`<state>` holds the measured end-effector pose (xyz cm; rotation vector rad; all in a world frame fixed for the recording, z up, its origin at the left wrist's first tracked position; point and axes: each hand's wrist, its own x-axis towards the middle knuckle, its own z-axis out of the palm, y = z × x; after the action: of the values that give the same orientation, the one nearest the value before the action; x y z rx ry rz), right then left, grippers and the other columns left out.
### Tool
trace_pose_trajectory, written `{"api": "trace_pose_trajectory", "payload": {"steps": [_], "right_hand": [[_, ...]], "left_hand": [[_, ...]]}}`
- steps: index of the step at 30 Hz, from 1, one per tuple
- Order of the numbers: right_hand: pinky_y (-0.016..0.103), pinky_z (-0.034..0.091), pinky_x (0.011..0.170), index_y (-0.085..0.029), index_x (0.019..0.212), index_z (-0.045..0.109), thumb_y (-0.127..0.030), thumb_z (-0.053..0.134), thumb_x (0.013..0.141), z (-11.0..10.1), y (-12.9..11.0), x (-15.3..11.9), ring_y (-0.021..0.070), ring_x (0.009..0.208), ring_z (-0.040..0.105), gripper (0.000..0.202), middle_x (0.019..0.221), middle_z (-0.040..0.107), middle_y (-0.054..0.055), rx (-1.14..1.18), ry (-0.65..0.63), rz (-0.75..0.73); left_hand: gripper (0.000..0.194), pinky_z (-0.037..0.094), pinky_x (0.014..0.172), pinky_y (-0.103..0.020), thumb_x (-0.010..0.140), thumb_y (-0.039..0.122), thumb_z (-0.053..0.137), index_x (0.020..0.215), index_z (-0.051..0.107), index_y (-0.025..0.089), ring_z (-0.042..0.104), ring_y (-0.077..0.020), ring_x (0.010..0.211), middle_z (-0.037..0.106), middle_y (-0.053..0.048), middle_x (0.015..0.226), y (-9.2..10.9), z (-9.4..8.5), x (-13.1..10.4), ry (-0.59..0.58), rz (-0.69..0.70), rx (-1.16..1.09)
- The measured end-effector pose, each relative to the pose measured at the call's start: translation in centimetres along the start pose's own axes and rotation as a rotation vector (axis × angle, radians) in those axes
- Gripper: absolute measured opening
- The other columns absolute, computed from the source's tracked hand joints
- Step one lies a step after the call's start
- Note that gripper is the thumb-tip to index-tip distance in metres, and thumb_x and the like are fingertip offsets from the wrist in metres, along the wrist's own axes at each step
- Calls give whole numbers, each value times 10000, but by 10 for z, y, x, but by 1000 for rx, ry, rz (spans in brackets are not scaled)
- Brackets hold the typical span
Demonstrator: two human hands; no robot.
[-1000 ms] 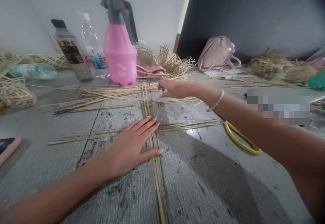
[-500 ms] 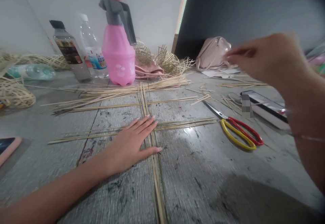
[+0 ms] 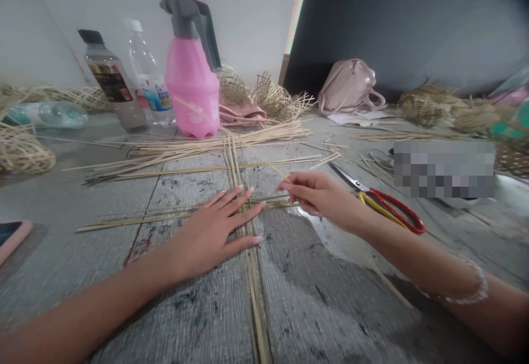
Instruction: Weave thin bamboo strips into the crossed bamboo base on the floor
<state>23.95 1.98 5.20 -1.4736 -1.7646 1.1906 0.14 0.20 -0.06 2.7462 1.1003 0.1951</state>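
My left hand (image 3: 219,221) lies flat, fingers spread, over the crossing of thin bamboo strips. Several lengthwise strips (image 3: 257,309) run from under it toward the table's front edge, and crosswise strips (image 3: 132,222) stick out to its left. Just right of the crossing, my right hand (image 3: 318,196) is closed in a pinch on a thin strip (image 3: 268,163), which slants up and left from the fingertips. A pale length also shows below the right forearm. Scissors (image 3: 397,210) with red and yellow handles lie behind the right forearm.
Behind the crossing lies a pile of loose strips (image 3: 198,146). A pink spray bottle (image 3: 193,88), two upright bottles and woven pieces (image 3: 279,99) stand farther back. A phone (image 3: 12,237) is at left, a pink bag (image 3: 347,86) at back right.
My right hand has come down and left from the raised position at right to beside the crossing. The left fingers have spread slightly while the palm stays in place.
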Motion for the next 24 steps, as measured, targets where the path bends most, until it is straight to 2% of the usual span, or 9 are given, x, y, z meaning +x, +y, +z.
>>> {"api": "trace_pose_trajectory", "payload": {"steps": [3,5,10,15,18,21,24], "right_hand": [[239,375,528,-165,803,663,-239,625,832,10,9,2,90,563,485,89,731,586,9,-269,95,-130],[252,397,586,-166,800,676,-187,658,804,12,15,4,105,620,508,29,787,598,24,-437,182,-209],[241,388,569,-158,797,665,-149,632,830,14,22,7,86,588,474,48,849,583,35,-552,241,-321],[247,416,600,-166,786,644,-98,590,835,16,26,9,99,607,495,99,862,582,38,-643,204,-366],[267,455,682,-165,833,634,-106,594,849,14,25,12,139,721,561,73,899,593,51,-704,166,-396],[303,470,772,-158,890,623,-98,551,877,11,24,14,177,835,588,94,953,600,75,-769,111,-416],[319,470,782,-152,933,603,-96,494,905,3,24,16,188,846,591,126,995,595,92,-853,28,-407]], "left_hand": [[655,176,1182,-533,962,701,209,1504,313,348,146,-284,1484,137,-42,1608,0,0,0,0,-2,-7],[638,183,1180,-537,965,696,216,1495,331,361,149,-286,1483,139,-35,1609,0,0,0,6,0,-12],[638,183,1181,-537,962,700,225,1482,363,356,170,-282,1480,169,-40,1606,-2,2,-1,31,12,-20],[631,197,1175,-539,964,694,242,1474,381,349,173,-287,1478,182,-55,1600,-2,3,0,37,13,-20],[626,197,1176,-536,965,692,250,1476,373,353,183,-283,1477,179,-47,1601,-1,3,0,46,15,-16],[681,192,1185,-517,963,696,250,1516,295,300,200,-269,1475,212,-54,1593,0,3,0,52,16,-17],[737,195,1189,-501,956,709,247,1526,273,244,207,-264,1475,219,-54,1589,0,2,0,49,2,-26]]}}
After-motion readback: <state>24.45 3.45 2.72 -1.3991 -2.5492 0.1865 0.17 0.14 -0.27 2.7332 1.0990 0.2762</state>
